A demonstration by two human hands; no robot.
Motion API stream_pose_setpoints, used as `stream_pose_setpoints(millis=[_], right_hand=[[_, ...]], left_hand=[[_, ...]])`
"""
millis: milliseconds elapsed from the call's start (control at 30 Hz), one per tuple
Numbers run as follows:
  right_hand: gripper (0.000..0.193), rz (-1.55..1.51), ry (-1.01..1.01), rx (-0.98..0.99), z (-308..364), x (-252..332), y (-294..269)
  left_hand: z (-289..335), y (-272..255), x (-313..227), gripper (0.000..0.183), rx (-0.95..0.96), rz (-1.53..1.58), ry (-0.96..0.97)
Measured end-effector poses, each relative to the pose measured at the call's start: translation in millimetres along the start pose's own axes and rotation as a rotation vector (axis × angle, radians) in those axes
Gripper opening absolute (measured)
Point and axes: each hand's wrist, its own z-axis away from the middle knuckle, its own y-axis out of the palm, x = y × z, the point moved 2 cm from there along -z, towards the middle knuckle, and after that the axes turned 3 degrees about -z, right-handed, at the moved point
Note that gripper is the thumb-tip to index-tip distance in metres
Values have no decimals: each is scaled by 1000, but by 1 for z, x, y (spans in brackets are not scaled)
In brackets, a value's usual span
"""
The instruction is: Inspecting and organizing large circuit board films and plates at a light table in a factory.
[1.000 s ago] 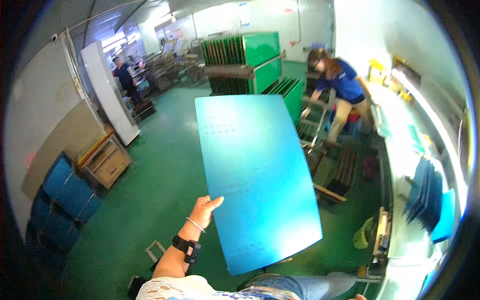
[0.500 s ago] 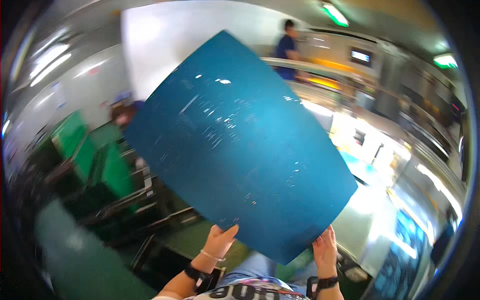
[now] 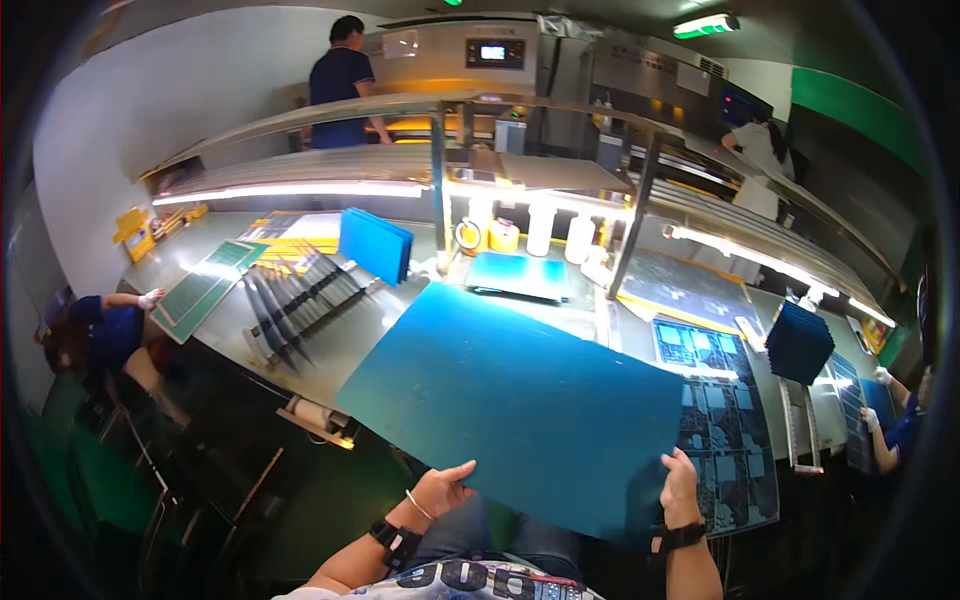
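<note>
A large blue flat panel [image 3: 510, 400] is stretched out in front of me, its far edge above or on the lit workbench. My left hand [image 3: 440, 492] is closed on its near left edge, thumb on the upper face. On the right side edge, my right hand [image 3: 681, 488] is closed too, with its fingertips over the rim. The panel's underside is hidden. Just beyond it a smaller stack of blue panels [image 3: 520, 275] lies under the bench light. A patterned dark blue sheet [image 3: 735, 455] lies to its right.
On the bench stand a slotted rack [image 3: 310, 300], upright blue panels [image 3: 375, 245] and a dark rack of panels [image 3: 800, 340]. A metal post [image 3: 438, 200] holds the shelf. Co-workers sit at left [image 3: 95, 330] and right [image 3: 900, 420]; two people stand behind the shelf.
My view has turned to the right toward the bench. The panel, upright and tilted before, has come down to a flatter position, with both hands still on its edges.
</note>
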Motion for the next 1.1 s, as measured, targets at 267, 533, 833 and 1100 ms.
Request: stream_pose_setpoints(millis=[267, 533, 833, 1100], right_hand=[[79, 1691, -611, 421, 64, 54, -55], [61, 1557, -466, 608, 101, 60, -73], [13, 1376, -652, 494, 104, 50, -73], [13, 1397, -836, -357, 67, 171, -78]], left_hand=[[-53, -34, -4, 21, -173, 78, 66], [-58, -22, -3, 21, -299, 38, -21], [-62, -11, 6, 23, -351, 90, 38], [-8, 18, -33, 54, -176, -713, -570]])
